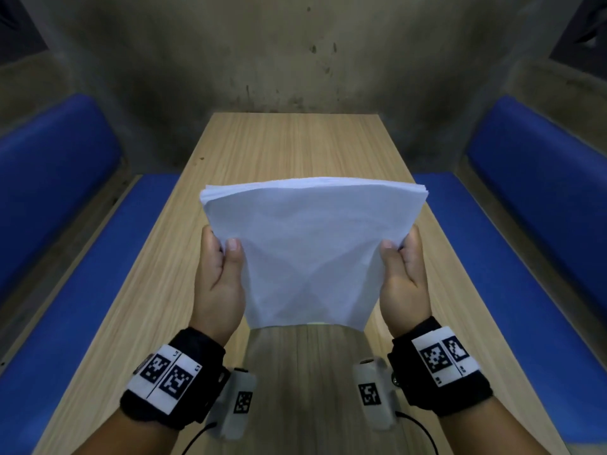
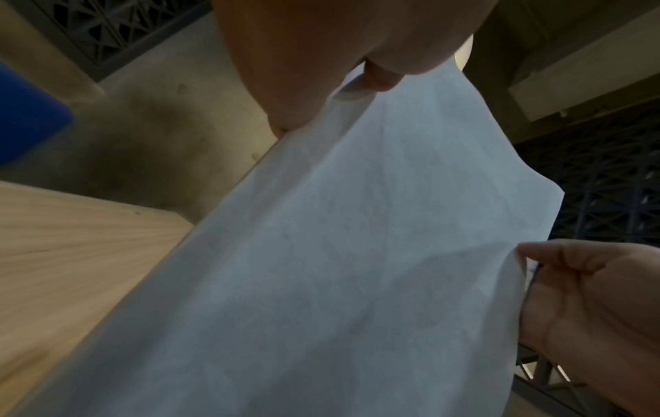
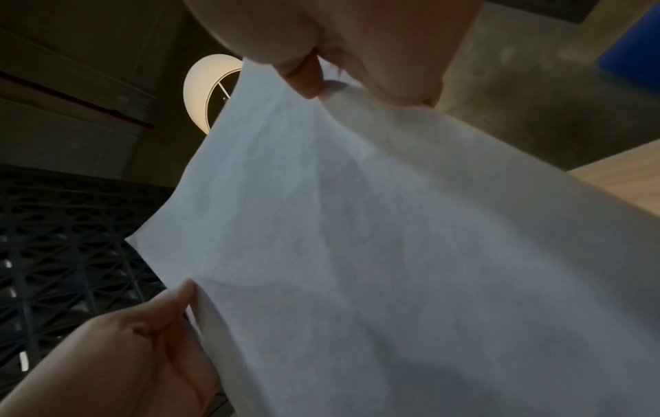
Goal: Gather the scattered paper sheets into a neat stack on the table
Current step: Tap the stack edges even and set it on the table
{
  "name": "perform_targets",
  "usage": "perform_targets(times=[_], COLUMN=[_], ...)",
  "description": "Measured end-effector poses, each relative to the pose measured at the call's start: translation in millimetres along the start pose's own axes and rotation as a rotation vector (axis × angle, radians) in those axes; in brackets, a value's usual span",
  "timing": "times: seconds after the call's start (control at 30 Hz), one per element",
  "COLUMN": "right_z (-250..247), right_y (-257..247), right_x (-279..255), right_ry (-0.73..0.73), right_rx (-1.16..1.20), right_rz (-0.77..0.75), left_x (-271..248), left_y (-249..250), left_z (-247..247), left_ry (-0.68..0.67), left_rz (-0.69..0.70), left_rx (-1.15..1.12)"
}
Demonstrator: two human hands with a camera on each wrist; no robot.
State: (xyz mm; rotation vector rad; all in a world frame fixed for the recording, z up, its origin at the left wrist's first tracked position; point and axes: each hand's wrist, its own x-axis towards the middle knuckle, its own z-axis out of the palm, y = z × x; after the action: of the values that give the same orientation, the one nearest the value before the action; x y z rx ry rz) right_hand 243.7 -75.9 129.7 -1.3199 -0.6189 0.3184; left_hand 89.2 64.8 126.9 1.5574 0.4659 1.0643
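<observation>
From the head view, we hold the stack of paper sheets (image 1: 308, 251) tilted above the wooden table (image 1: 289, 146), our left hand (image 1: 220, 277) gripping its left edge and our right hand (image 1: 402, 274) its right edge, thumbs on top. Blue benches (image 1: 512, 257) flank the table.

At our left wrist, the thumb pinches the sheets (image 2: 339, 268).

At our right wrist, the sheets (image 3: 393, 268) are likewise pinched.

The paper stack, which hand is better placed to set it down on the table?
Neither clearly: the left hand and right hand grip opposite side edges of the paper stack evenly, above the table.
</observation>
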Motion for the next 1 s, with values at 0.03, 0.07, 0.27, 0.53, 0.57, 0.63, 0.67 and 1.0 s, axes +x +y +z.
perform_targets(times=[0.03, 0.07, 0.27, 0.53, 0.57, 0.63, 0.67, 1.0], right_z=[0, 1, 1, -1, -2, -4, -5, -10], right_y=[3, 7, 23, 33, 34, 38, 40, 74], right_x=[-1, -2, -6, -8, -7, -6, -7, -12], right_ry=[-0.008, -0.018, -0.051, -0.081, -0.083, -0.088, -0.095, -0.133], right_rx=[0.008, 0.003, -0.018, -0.015, -0.018, -0.04, -0.064, -0.352], right_rz=[0.012, 0.034, 0.067, 0.096, 0.1, 0.104, 0.114, 0.149], left_x=[-1, -3, -7, -13, -12, -12, -12, -21], left_y=[-3, -8, -27, -43, -43, -44, -45, -68], left_z=[0, -1, -5, -9, -10, -10, -10, -16], left_ry=[-0.007, -0.012, -0.024, -0.061, -0.068, -0.079, -0.087, -0.143], left_rz=[-0.004, -0.025, -0.076, -0.13, -0.133, -0.134, -0.145, -0.31], left_rx=[0.008, 0.016, 0.025, 0.074, 0.073, 0.084, 0.092, 0.203])
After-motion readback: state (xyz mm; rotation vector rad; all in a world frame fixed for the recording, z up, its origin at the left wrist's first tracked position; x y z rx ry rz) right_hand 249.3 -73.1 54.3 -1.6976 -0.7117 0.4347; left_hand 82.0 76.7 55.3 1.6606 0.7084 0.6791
